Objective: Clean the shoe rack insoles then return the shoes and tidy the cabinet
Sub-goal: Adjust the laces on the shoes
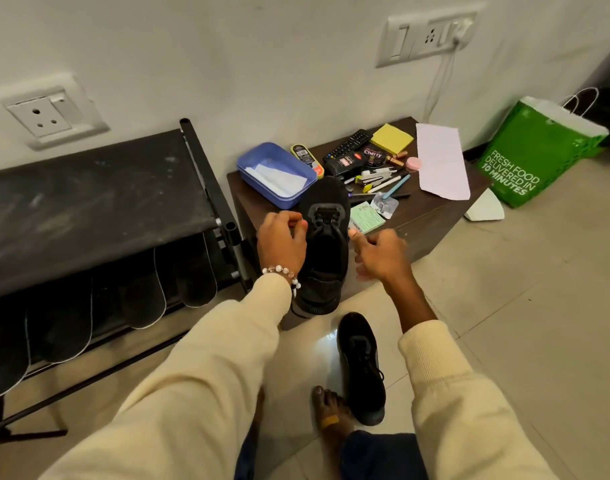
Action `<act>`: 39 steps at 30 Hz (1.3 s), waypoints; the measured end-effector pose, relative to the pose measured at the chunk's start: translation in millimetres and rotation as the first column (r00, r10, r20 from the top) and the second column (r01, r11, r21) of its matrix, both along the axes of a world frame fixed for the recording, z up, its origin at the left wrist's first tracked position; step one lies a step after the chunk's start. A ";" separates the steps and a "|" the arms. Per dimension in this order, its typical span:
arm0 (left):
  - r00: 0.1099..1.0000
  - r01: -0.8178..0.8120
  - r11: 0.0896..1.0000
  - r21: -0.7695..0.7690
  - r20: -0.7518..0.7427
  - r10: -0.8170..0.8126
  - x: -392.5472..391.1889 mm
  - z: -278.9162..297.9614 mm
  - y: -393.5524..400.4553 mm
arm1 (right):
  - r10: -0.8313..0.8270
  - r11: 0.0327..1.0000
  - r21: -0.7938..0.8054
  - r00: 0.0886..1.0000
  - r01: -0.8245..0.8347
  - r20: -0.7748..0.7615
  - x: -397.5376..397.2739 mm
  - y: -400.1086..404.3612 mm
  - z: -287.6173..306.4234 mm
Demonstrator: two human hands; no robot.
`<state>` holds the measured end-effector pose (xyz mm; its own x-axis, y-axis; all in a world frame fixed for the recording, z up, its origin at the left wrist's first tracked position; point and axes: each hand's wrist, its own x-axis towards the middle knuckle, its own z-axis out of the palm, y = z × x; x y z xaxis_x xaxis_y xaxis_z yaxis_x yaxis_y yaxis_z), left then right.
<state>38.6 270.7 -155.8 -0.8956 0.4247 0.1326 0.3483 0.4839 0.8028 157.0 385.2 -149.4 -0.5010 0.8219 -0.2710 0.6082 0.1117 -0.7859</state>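
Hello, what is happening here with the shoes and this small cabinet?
A person in cream sleeves handles a black shoe that stands against the front of a low brown cabinet. The left hand holds it near the laces; the right hand is beside it, and its grip on the shoe cannot be told. The second shoe lies on the floor by a bare foot. Dark insoles lean along the shoe rack.

Green paper bag (535, 154) by the wall, blue tray (276, 173) beside remote (348, 145).
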 end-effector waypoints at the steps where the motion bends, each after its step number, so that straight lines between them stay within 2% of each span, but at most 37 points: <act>1: 0.999 0.018 1.000 -0.023 -0.031 -0.019 -4.8 5.0 4.9 | -0.037 0.993 0.108 0.999 0.038 -0.011 -4.3 5.1 1.1; 3: 0.995 0.065 0.996 -0.062 -0.066 -0.070 -16.1 14.0 13.9 | -0.032 0.967 0.252 0.998 0.044 -0.050 -14.1 14.5 5.5; 7: 0.967 0.253 0.941 -0.224 0.019 -0.255 -38.1 15.3 24.8 | 0.162 0.962 0.226 0.987 -0.153 -0.023 -32.8 24.9 4.8; 10: 0.944 0.330 0.917 -0.222 0.082 -0.320 -43.1 11.3 30.0 | 0.159 0.956 0.255 0.987 -0.148 -0.023 -41.6 27.9 -2.4; 14: 0.940 0.341 0.920 -0.193 0.073 -0.333 -45.0 1.4 34.1 | 0.187 0.942 0.288 0.982 -0.175 -0.015 -48.2 31.1 -13.7; 19: 0.947 0.320 0.926 -0.202 0.026 -0.322 -46.3 -4.2 38.0 | 0.132 0.955 0.267 0.991 -0.129 0.008 -57.8 28.8 -21.4; 24: 0.944 0.257 0.908 -0.330 -0.116 -0.309 -43.0 -6.5 46.8 | 0.166 0.936 0.306 0.984 -0.176 0.057 -63.3 26.0 -19.3; 28: 0.935 0.260 0.858 -0.443 -0.107 -0.339 -45.3 -3.2 51.4 | 0.252 0.888 0.345 0.949 -0.305 0.191 -68.6 26.3 -11.2; 31: 0.935 0.285 0.837 -0.467 -0.058 -0.351 -47.2 -0.8 53.4 | 0.262 0.881 0.339 0.937 -0.330 0.232 -70.0 27.0 -7.2; 33: 0.940 0.301 0.848 -0.437 -0.015 -0.341 -47.9 0.9 50.9 | 0.241 0.915 0.302 0.962 -0.269 0.128 -65.2 28.8 -6.4; 36: 0.953 0.300 0.916 -0.265 0.039 -0.301 -49.6 0.5 36.8 | 0.092 0.991 0.117 0.974 -0.068 -0.208 -47.3 29.1 -7.5; 37: 0.953 0.304 0.930 -0.207 0.047 -0.301 -49.3 -0.7 31.3 | 0.073 0.995 0.089 0.962 -0.051 -0.262 -41.0 27.9 -8.4; 39: 0.938 0.346 0.927 -0.146 0.058 -0.342 -47.1 -2.9 23.2 | 0.120 0.987 0.133 0.963 -0.090 -0.241 -34.9 24.5 -12.9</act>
